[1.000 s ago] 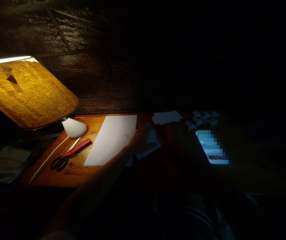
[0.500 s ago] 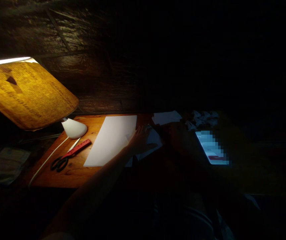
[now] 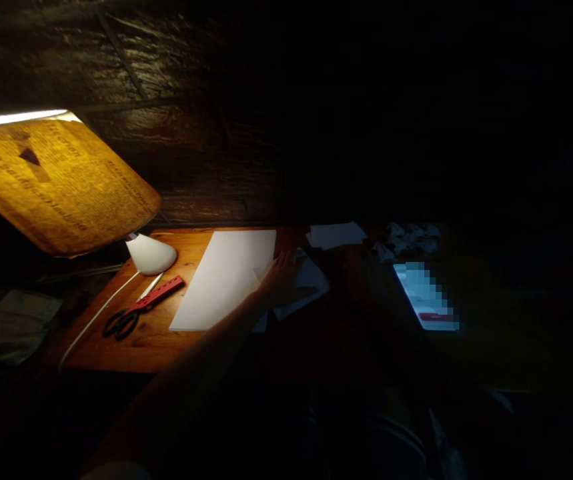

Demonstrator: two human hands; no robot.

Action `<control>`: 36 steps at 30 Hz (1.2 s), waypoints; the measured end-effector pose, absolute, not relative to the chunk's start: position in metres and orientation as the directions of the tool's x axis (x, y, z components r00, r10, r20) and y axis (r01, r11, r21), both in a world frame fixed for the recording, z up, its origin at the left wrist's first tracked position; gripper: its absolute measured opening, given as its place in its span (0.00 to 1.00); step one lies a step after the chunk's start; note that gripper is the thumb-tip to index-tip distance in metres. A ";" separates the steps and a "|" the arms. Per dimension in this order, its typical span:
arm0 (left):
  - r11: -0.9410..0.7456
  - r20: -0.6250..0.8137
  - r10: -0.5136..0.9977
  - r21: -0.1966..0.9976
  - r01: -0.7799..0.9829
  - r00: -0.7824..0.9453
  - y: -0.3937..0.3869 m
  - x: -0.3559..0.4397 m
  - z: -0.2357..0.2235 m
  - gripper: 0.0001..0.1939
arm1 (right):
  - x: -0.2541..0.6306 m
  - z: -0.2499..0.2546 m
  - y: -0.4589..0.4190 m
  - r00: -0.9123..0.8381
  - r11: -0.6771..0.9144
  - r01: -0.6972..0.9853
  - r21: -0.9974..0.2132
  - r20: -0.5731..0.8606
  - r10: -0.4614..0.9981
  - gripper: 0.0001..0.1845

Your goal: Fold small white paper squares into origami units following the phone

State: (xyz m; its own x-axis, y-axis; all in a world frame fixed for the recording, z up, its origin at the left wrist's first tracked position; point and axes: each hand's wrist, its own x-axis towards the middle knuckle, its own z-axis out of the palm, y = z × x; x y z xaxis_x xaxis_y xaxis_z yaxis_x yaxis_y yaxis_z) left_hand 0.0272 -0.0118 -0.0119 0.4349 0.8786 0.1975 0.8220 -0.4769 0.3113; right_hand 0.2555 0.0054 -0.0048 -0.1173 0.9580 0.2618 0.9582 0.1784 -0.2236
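Observation:
My left hand (image 3: pixel 282 279) lies flat with its fingers stretched out on a smaller white sheet (image 3: pixel 309 283), which appears folded, its thumb pointing right. Part of that sheet overlaps or borders a stack of larger white paper (image 3: pixel 231 277) on the wooden table. In deep shadow to the right, my right hand (image 3: pixel 361 270) is just visible between the smaller sheet and a lit phone (image 3: pixel 423 300). Its fingers are too dark to make out. Behind it lie several white paper pieces (image 3: pixel 336 235).
A lamp with a yellow printed shade (image 3: pixel 61 183) and white base (image 3: pixel 151 255) stands at the left. Scissors with black handles (image 3: pixel 121 325) lie by a red perforated strip (image 3: pixel 159 293). Crumpled or folded white papers (image 3: pixel 409 240) sit at the back right. A dark wall rises behind.
The view has shifted slightly. My right hand seems to have moved a little to the right, while my left hand stays on the smaller sheet.

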 end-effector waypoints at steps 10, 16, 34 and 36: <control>-0.462 0.198 0.886 0.295 0.836 0.420 -0.012 0.029 -0.011 0.41 | 0.258 -0.015 0.007 -0.097 0.211 0.919 -0.332 0.327 0.940 0.14; -0.459 0.200 0.887 0.279 0.844 0.416 -0.014 0.030 -0.006 0.35 | 0.263 -0.017 0.009 -0.110 0.371 0.791 -0.486 0.484 0.868 0.10; -0.484 0.300 0.867 0.318 0.816 0.398 -0.011 0.029 -0.012 0.27 | 0.270 -0.004 0.008 -0.102 0.510 0.595 -0.621 0.572 0.814 0.11; -0.490 0.281 0.865 0.294 0.821 0.416 -0.011 0.029 -0.014 0.31 | 0.269 -0.003 0.007 -0.112 0.519 0.585 -0.623 0.572 0.812 0.11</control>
State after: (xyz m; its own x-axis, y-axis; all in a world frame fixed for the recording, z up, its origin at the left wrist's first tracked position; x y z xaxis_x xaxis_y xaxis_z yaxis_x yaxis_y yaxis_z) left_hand 0.0286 -0.0113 -0.0136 0.4157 0.8648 0.2815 0.8206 -0.4901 0.2939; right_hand 0.2689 0.0068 -0.0026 -0.1123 0.8124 0.5722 0.5853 0.5194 -0.6226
